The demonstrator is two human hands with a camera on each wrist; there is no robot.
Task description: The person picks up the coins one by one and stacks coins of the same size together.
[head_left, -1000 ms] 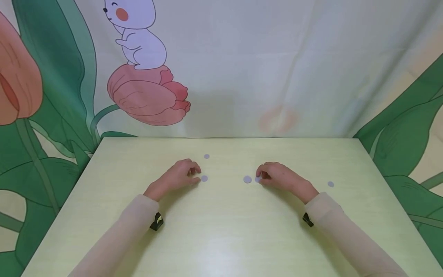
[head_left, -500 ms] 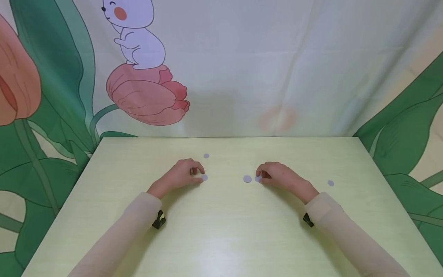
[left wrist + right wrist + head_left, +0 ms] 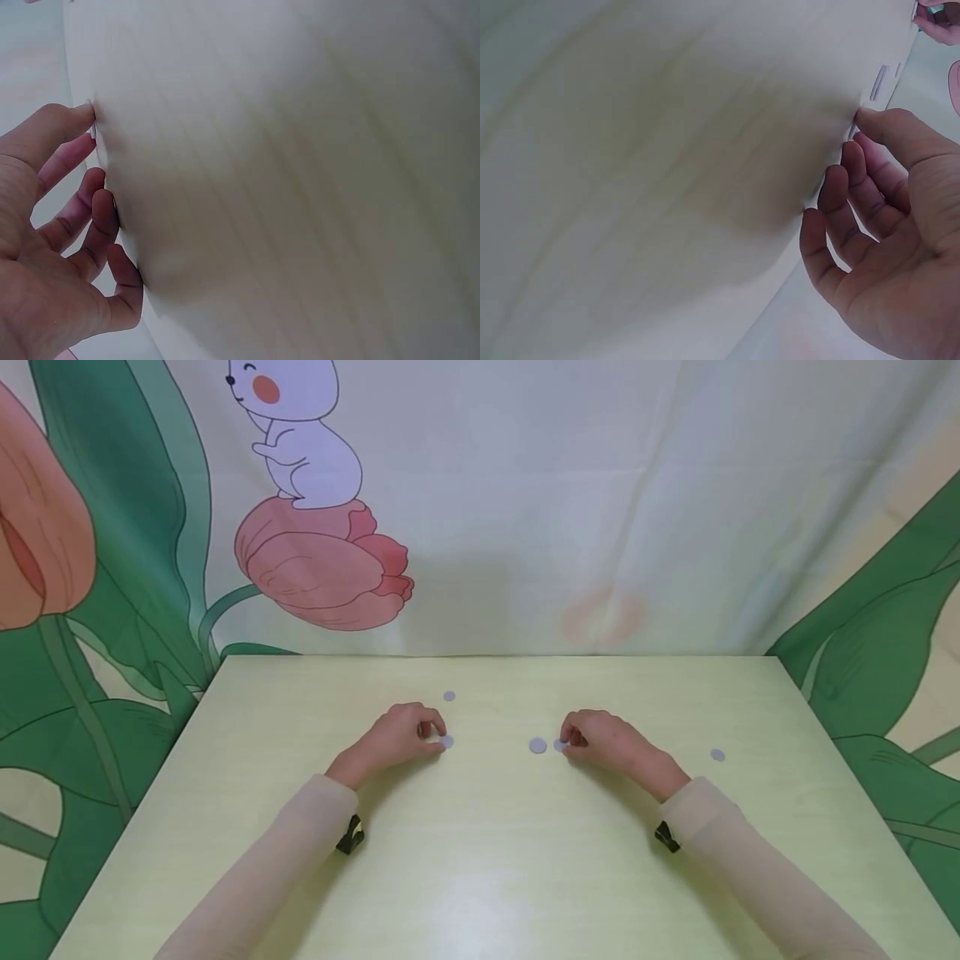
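Since the earlier head frames, the left hand has moved slightly to the right, its thumb and forefinger now meeting the left disc; the right hand holds its position. Nearest, two light sleeves, the left sleeve and the right sleeve, reach in over the pale table, with a black strap piece visible under the left wrist and another under the right wrist. Farther in, a loose outlying disc lies flat at the right, apart from both hands. Toward the centre, the right hand pinches the right disc at its edge, fingers curled, with the gap narrow. Just left of it lies the middle disc, flat and untouched. Across the gap, the left hand is likewise narrow, pinching the left disc at table level; both wrist views look nearly edge-on, so firmness of grip cannot be confirmed. Beyond, the far disc lies near the far edge. Behind the table hangs a curtain printed with a white animal on a pink tulip.
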